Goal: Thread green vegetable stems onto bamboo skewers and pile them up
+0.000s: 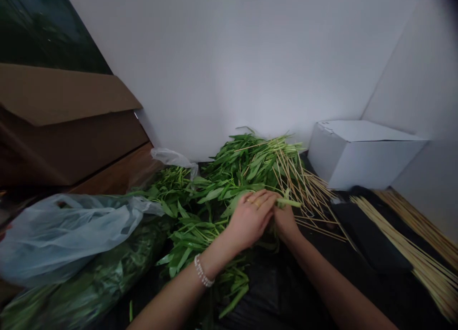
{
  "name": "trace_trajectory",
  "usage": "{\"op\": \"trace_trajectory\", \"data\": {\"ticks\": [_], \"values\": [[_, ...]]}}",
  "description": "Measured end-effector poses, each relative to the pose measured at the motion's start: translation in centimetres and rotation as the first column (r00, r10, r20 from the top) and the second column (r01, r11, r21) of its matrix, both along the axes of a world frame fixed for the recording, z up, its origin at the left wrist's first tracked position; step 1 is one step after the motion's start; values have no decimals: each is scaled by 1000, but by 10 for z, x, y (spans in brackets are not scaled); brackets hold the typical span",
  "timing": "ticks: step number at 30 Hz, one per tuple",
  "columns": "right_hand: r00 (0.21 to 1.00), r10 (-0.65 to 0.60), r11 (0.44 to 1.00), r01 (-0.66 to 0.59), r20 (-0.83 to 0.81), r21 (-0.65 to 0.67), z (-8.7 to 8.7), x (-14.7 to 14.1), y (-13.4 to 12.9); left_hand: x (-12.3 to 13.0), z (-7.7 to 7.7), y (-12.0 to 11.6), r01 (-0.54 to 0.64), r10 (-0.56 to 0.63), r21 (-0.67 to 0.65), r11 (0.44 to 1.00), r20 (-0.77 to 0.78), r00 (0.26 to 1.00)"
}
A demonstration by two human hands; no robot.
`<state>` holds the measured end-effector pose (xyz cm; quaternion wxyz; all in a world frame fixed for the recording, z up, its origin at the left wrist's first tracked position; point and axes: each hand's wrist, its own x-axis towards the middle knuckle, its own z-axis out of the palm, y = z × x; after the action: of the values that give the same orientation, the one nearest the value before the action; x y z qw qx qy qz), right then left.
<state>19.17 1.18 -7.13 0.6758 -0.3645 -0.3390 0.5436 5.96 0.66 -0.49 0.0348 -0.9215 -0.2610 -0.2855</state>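
Note:
My left hand (252, 213), with a ring and a beaded bracelet, is closed over leafy green stems that look like water spinach (290, 202). Pressed against it, my right hand (284, 220) is closed around the same stems, its fingers mostly hidden. The pale cut ends poke out to the right above my right hand. Loose greens (189, 246) lie under and left of my left forearm. Behind my hands is a pile of greens (246, 153), with thin sticks (304, 177) fanning out from its right side.
To the left are a translucent plastic bag (71, 234), a bag of greens (107, 273) and an open cardboard box (71, 129). On the right stand a white box (361, 153), a black flat object (372, 234) and bundles of thin sticks (404, 244). A white wall (229, 58) rises behind.

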Motion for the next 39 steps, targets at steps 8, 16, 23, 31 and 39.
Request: {"op": "trace_trajectory", "data": {"ticks": [8,16,23,31,39], "values": [[993,-9,1000,7,-117,-19,15,20,-1,-79,47,42,-362,362,-73,929,375,854],[990,85,996,-88,-114,-15,17,20,-5,-89,45,45,-342,345,-116,933,4,939],[992,102,995,-103,-70,-11,20,17,-8,-84,29,44,-442,383,-129,888,-324,865],[998,36,998,-40,-57,-58,19,18,-3,-90,23,52,-494,447,-229,839,-227,865],[986,60,998,-64,-154,-21,17,23,1,-91,25,46,-530,538,90,843,-167,827]]}}
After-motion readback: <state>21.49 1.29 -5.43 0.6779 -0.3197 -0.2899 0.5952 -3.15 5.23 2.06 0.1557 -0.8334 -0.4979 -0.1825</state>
